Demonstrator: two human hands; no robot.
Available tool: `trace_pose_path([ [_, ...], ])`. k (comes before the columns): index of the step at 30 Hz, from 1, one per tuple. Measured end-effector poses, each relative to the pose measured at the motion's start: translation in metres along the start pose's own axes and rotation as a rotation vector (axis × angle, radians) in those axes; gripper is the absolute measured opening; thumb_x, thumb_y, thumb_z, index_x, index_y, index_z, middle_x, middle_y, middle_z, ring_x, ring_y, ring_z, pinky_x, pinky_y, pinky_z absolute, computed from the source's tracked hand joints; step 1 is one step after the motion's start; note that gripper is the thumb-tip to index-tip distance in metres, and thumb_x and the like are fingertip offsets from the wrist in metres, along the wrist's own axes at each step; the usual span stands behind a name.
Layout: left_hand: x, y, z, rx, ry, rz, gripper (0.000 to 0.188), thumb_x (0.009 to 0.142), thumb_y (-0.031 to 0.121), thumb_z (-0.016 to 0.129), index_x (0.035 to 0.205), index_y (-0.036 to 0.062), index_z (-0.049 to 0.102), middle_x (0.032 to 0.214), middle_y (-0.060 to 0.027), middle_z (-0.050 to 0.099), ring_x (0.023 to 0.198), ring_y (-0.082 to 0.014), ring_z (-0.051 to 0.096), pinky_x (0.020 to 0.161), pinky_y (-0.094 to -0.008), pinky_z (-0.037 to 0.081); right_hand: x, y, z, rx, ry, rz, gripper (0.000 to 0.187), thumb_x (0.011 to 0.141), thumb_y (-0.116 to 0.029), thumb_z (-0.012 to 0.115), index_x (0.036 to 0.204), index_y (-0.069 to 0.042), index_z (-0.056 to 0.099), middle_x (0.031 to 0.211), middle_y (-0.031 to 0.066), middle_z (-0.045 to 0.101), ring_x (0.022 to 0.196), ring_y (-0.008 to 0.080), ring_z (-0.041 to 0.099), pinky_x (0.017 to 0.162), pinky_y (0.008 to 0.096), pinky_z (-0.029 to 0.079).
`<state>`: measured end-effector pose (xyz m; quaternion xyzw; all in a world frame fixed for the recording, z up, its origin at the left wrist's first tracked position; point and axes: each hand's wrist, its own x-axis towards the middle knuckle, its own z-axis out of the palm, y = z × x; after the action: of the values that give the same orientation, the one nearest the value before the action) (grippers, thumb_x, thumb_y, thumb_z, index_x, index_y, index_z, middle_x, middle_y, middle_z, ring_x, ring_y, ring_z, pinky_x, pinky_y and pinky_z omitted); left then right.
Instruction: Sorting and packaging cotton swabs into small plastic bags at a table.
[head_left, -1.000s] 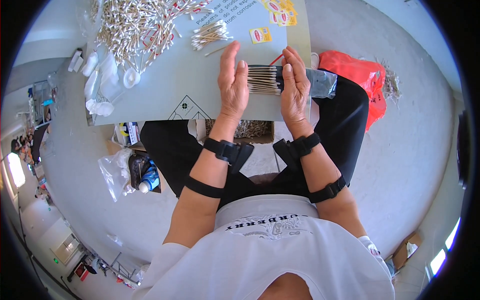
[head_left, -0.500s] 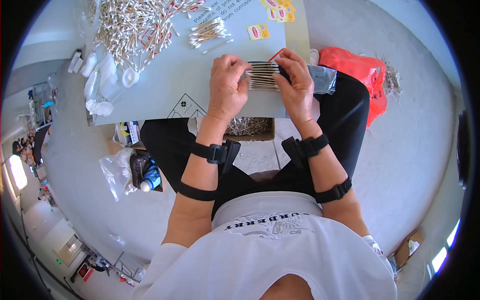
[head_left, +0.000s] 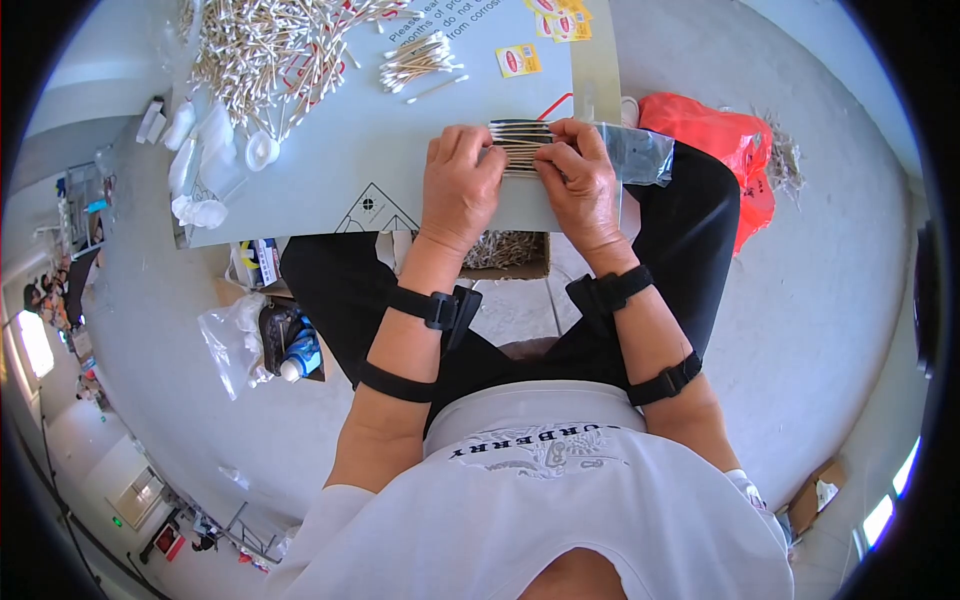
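A row of cotton swabs [head_left: 519, 150] lies side by side over a dark flat surface near the front of the table. My left hand [head_left: 464, 184] is closed at the row's left ends, fingertips bent over them. From the other side my right hand [head_left: 578, 190] pinches at the right ends, its thumb and forefinger close together. Partly under the right hand, a clear plastic bag [head_left: 642, 154] with a dark piece in it sticks out to the right. Farther back rests a smaller bunch of cotton swabs [head_left: 415, 62], with a single swab [head_left: 437, 89] beside it.
A large heap of cotton swabs [head_left: 265, 60] covers the table's far left, with white plastic containers [head_left: 205, 165] near it. Yellow labels [head_left: 519, 61] lie at the back right. Below the table edge sits a box of swabs [head_left: 505, 255]; a red bag [head_left: 705, 150] stands on the floor.
My right hand's fingers have moved down and left over the row and drawn together. My left hand has shifted slightly. More dark surface shows between the swabs.
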<state>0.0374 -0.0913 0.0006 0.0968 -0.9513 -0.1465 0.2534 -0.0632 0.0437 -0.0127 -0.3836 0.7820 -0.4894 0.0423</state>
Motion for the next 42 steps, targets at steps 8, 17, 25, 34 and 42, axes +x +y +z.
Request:
trace_pose_path([
  [8, -0.013, 0.012, -0.007, 0.12, -0.088, -0.043, 0.048, 0.078, 0.021, 0.071, 0.12, 0.001, 0.058, 0.127, -0.0107, 0.053, 0.12, -0.028, 0.047, 0.101, -0.0439, 0.035, 0.0, -0.005, 0.0, 0.113, 0.095, 0.057, 0.018, 0.074, 0.005, 0.067, 0.092, -0.001, 0.065, 0.106, 0.0125, 0.058, 0.089, 0.0258, 0.06, 0.08, 0.0353, 0.051],
  [17, -0.006, 0.024, 0.003, 0.068, -0.413, -0.136, 0.082, 0.086, 0.049, 0.061, 0.149, 0.0071, 0.031, 0.158, -0.0116, 0.024, 0.148, -0.0258, 0.016, 0.118, -0.0521, 0.009, 0.006, 0.003, 0.0, 0.689, 0.247, 0.307, 0.029, 0.1, -0.007, 0.047, 0.126, 0.002, 0.056, 0.138, 0.0092, 0.051, 0.12, 0.0157, 0.051, 0.105, 0.0287, 0.039],
  [25, -0.005, 0.02, -0.001, 0.074, -0.441, -0.085, 0.082, 0.087, 0.047, 0.06, 0.151, 0.0079, 0.027, 0.159, -0.0105, 0.022, 0.148, -0.0254, 0.016, 0.119, -0.0504, 0.009, 0.017, 0.004, -0.008, 0.082, 0.105, 0.146, 0.013, 0.081, 0.002, 0.062, 0.092, -0.001, 0.067, 0.1, 0.0139, 0.061, 0.086, 0.0288, 0.063, 0.078, 0.0362, 0.052],
  [34, -0.008, 0.017, 0.002, 0.028, -0.421, -0.086, 0.08, 0.089, 0.048, 0.057, 0.152, 0.0111, 0.024, 0.16, -0.0108, 0.02, 0.148, -0.0268, 0.017, 0.119, -0.0496, 0.009, 0.032, 0.01, -0.026, -0.1, -0.152, 0.07, 0.003, 0.078, -0.002, 0.065, 0.081, -0.003, 0.064, 0.086, 0.0155, 0.059, 0.081, 0.0375, 0.062, 0.07, 0.0443, 0.051],
  [42, -0.008, 0.017, 0.002, 0.054, -0.42, -0.065, 0.074, 0.09, 0.049, 0.055, 0.152, 0.018, 0.028, 0.159, -0.0102, 0.021, 0.147, -0.0274, 0.019, 0.118, -0.0507, 0.01, 0.033, 0.012, -0.021, -0.164, -0.111, 0.051, 0.001, 0.08, -0.005, 0.064, 0.08, -0.006, 0.065, 0.086, 0.0132, 0.06, 0.079, 0.0363, 0.063, 0.069, 0.0439, 0.052],
])
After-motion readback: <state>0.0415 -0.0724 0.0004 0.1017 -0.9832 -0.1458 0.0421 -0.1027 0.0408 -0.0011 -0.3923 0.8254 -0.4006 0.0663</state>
